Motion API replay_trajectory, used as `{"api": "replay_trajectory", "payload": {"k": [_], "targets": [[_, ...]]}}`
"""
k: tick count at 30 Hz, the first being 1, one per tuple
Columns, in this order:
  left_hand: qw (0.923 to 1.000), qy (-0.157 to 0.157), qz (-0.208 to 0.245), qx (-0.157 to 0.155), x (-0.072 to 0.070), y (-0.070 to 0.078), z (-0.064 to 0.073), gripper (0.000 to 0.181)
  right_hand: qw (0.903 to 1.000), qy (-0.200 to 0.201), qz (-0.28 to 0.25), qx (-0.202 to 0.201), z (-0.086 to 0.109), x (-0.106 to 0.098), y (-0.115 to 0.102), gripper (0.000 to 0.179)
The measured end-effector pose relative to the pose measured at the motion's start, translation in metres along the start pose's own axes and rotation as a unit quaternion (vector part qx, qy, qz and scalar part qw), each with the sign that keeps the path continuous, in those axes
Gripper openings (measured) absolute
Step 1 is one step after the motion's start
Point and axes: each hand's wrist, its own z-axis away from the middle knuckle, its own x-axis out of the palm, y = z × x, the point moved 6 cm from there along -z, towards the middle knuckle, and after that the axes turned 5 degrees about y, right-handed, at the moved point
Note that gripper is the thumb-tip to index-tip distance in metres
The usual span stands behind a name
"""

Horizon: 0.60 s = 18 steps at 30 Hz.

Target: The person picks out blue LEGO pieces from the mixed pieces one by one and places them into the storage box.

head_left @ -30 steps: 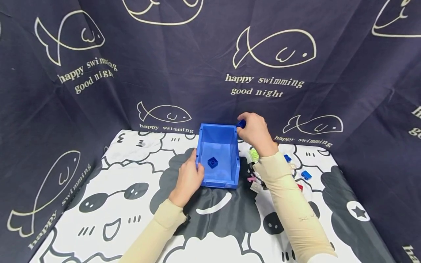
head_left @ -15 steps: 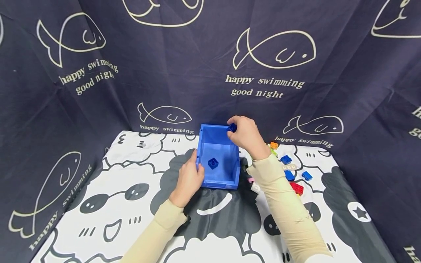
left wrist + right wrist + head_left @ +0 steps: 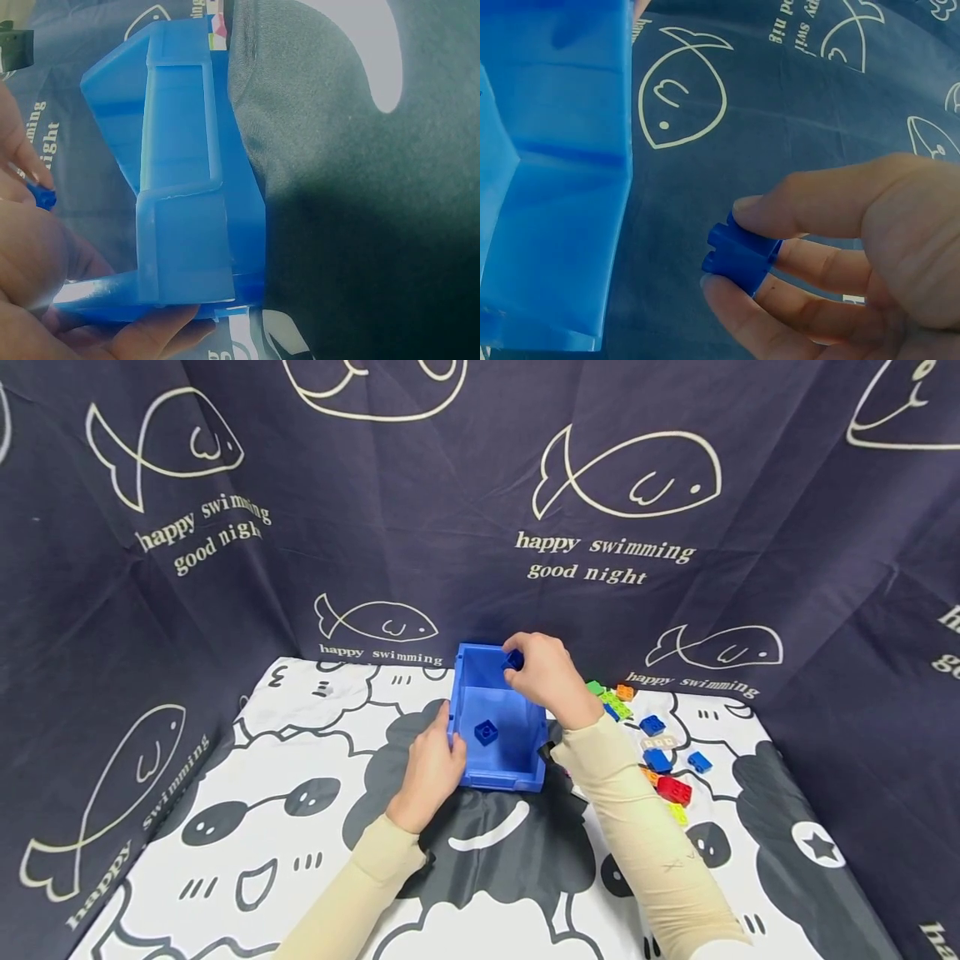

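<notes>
A blue plastic bin [image 3: 491, 703] stands on the patterned cloth near the back. My left hand [image 3: 430, 764] grips its left wall, thumb on one side and fingers on the other, as the left wrist view shows. Above the bin's back right part, my right hand [image 3: 551, 677] pinches a dark blue toy brick [image 3: 742, 255] between thumb and fingertips. The brick's studs show in the right wrist view. Another dark blue brick [image 3: 486, 732] lies on the bin floor.
Right of the bin lie several loose bricks: a red brick [image 3: 674, 791], a blue brick [image 3: 700, 762], an orange brick [image 3: 625, 692], a beige brick [image 3: 660, 742] and lime green bricks [image 3: 617, 705]. My right sleeve [image 3: 637, 810] hides part of the pile. A dark fish-print curtain [image 3: 480, 527] hangs close behind.
My right hand has moved left with the dark blue brick, from beyond the bin's right back corner to over the bin. More loose bricks have come into view. My left hand stays put.
</notes>
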Motion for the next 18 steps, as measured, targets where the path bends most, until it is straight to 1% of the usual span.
{"api": "replay_trajectory", "payload": {"k": [10,13,18], "targets": [[1.0000,-0.003,-0.002,-0.002,0.002,-0.002,0.000,0.058,0.9999,-0.011,0.003,0.004,0.001,0.012,0.000,0.037],[1.0000,-0.003,0.000,0.000,0.002,-0.002,0.000,0.058,0.9999,-0.010,0.002,0.001,0.000,0.017,0.003,0.035],[1.0000,-0.004,-0.001,0.002,0.002,-0.002,0.000,0.058,0.9998,-0.016,-0.003,0.007,0.000,0.027,0.008,0.033]]}}
